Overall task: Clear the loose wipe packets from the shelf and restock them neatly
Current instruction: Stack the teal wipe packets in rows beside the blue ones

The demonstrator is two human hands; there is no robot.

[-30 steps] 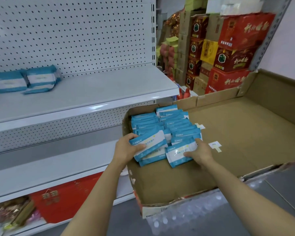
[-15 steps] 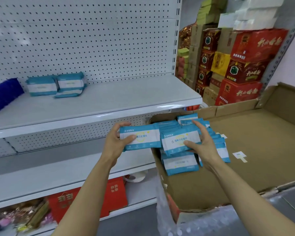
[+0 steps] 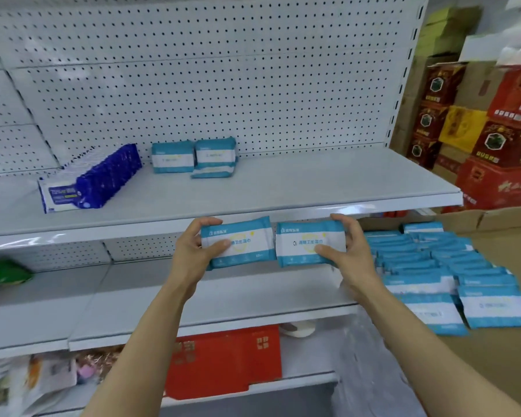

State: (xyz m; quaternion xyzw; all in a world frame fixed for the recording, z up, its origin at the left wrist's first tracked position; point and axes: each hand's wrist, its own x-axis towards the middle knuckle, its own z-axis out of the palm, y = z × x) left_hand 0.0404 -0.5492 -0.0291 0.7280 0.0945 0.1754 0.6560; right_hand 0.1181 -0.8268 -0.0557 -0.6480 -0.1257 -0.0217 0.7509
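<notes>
Left hand (image 3: 190,251) and right hand (image 3: 348,251) each grip one wipe packet (image 3: 238,242), label outward and side by side just below the shelf (image 3: 313,182) edge (likely for upright rows), with loose packets (image 3: 193,158) at 11 o'clock and boxed stock (image 3: 433,266) at 3 o'clock.

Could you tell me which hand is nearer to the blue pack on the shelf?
Left. The left hand is below and right of the blue pack; the right hand is farther right.

Both arms reach forward, left hand (image 3: 193,251) and right hand (image 3: 348,251) each gripping, thumbs frontward.
</notes>
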